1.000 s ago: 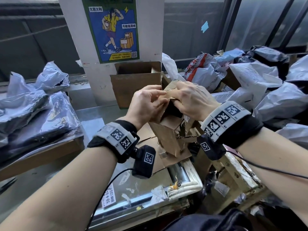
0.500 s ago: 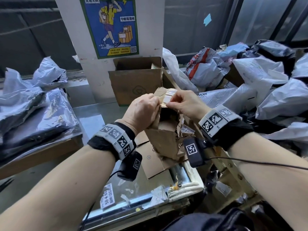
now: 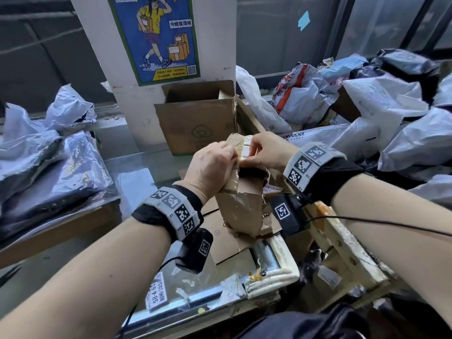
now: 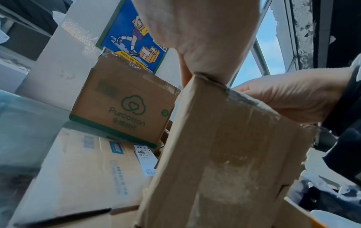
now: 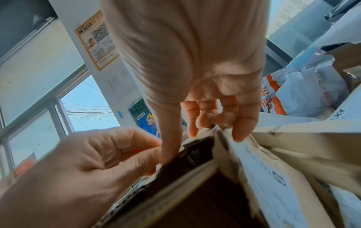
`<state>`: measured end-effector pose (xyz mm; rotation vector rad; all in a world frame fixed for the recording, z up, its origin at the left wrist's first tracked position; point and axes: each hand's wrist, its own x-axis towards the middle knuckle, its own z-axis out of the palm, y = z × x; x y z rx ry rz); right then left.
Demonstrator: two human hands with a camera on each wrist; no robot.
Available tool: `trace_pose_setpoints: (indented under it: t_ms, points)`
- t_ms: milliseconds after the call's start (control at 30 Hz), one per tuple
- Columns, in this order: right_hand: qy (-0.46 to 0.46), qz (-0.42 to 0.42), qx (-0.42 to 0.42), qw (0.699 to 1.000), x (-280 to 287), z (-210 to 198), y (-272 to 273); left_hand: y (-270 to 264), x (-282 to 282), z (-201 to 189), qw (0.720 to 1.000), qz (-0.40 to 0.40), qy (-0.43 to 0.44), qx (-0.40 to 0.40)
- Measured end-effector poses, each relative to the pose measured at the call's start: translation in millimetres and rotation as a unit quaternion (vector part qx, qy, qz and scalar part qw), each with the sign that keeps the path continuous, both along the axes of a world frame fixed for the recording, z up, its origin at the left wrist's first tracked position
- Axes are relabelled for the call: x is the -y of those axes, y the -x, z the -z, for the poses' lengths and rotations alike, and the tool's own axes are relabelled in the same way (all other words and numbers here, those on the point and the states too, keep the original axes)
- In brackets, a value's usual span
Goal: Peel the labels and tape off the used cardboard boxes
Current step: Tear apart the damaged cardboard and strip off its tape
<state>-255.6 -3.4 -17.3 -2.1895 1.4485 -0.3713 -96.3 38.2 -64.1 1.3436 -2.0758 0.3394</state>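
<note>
Above the table [image 3: 137,182], our left hand [image 3: 210,165] clasps the torn cardboard box [image 3: 242,211] upright while our right hand [image 3: 266,150] pinches its white label [image 3: 245,149]. Behind stands an open Purcotton box [image 3: 195,123]; grey mailer bags [image 3: 391,123] crowd the right.

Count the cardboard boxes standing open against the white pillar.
1: the open box with the green logo stands against the pillar, behind both hands. Others may lie hidden among the bags.
</note>
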Motion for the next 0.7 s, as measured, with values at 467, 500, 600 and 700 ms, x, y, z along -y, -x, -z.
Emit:
trace_pose_setpoints:
  t_ms: [467, 500, 600, 700]
  points:
    - [0.104, -0.127, -0.143, 0.976, -6.4, -31.7, -6.5, 7.8, -12.6, -3.9, 0.735, 0.060, -0.493, -0.462]
    - [0.119, -0.109, -0.146, 0.976, -5.1, -29.3, -6.9, 9.6, -15.9, -4.1, 0.717, 0.077, -0.516, -0.462]
    - [0.156, -0.092, -0.157, 0.971, -3.9, -22.7, -5.7, 15.2, -21.1, -2.7, 0.699, 0.095, -0.528, -0.473]
    - [0.194, -0.137, -0.186, 0.953, -7.2, -19.4, -3.4, 21.4, -22.3, -6.0, 0.691, 0.090, -0.525, -0.489]
